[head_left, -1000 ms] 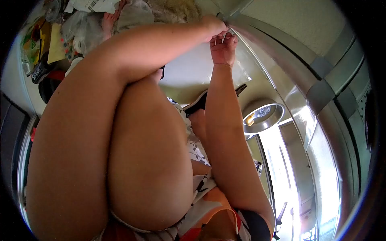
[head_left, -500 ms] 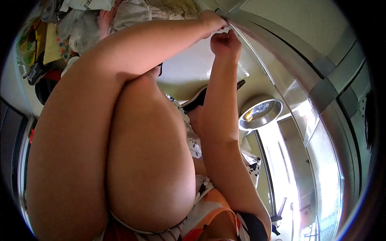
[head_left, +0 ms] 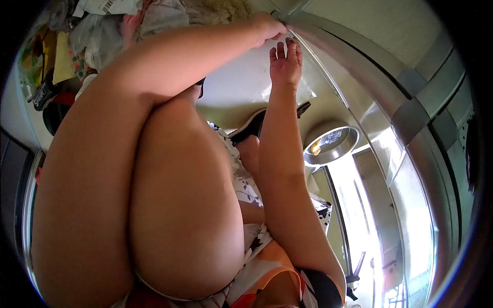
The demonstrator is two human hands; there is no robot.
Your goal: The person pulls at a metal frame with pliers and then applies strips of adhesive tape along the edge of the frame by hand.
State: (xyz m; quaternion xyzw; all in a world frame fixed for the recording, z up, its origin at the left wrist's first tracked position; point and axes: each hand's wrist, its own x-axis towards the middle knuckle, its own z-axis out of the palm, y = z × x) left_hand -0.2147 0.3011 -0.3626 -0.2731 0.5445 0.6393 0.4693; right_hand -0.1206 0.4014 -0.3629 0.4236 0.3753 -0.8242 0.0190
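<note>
My left hand (head_left: 267, 28) reaches across at the top with its fingers curled against the end of a long, shiny panel edge (head_left: 321, 66). What it grips there, if anything, is hidden behind the fingers. Just below it, my right hand (head_left: 286, 64) is raised, with its fingers stretched upward and somewhat apart beside the same edge. I see nothing held in it. My bent leg (head_left: 190, 205) fills the middle of the view, under my left forearm.
A round metal bowl (head_left: 349, 154) holding a yellow-orange piece and something crinkled stands right of my right forearm. A dark sandal (head_left: 249, 126) is near my foot. Plastic bags (head_left: 97, 41), crumpled cloth (head_left: 164, 18) and other clutter lie at upper left.
My right hand has uncurled from a closed fist to stretched fingers. My left hand stays at the panel edge, almost unmoved.
</note>
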